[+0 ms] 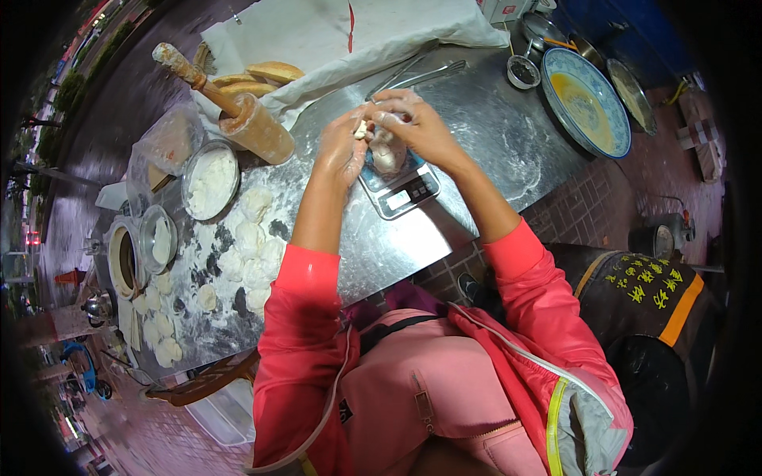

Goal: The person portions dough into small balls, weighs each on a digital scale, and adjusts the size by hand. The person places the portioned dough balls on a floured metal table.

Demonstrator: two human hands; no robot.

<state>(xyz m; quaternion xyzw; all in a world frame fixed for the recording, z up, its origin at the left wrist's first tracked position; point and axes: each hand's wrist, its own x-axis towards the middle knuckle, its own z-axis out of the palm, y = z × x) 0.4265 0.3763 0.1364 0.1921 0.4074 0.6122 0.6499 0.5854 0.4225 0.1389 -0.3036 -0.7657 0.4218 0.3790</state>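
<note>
Over a digital kitchen scale (pixel 386 208), my two floury hands meet at the fingertips. My left hand (pixel 345 146) holds a small piece of white dough (pixel 360 130) by its thumb and fingers. Across from it, my right hand (pixel 419 125) is bent with its fingers reaching toward the left fingertips; whether it grips anything is hidden. A larger lump of dough (pixel 388 156) rests on the scale's platform beneath both hands. The scale's display is lit. It stands on a metal worktable (pixel 494 143) dusted with flour.
Several dough pieces (pixel 250 238) lie on flour at left, near bowls of flour (pixel 211 181). A rolling pin (pixel 214 95) leans in a wooden cylinder (pixel 262 134). Metal tongs (pixel 428 74) lie behind my hands; baked breads (pixel 274 72) beside a white cloth (pixel 321 47). A blue-patterned bowl (pixel 559 122) stands right.
</note>
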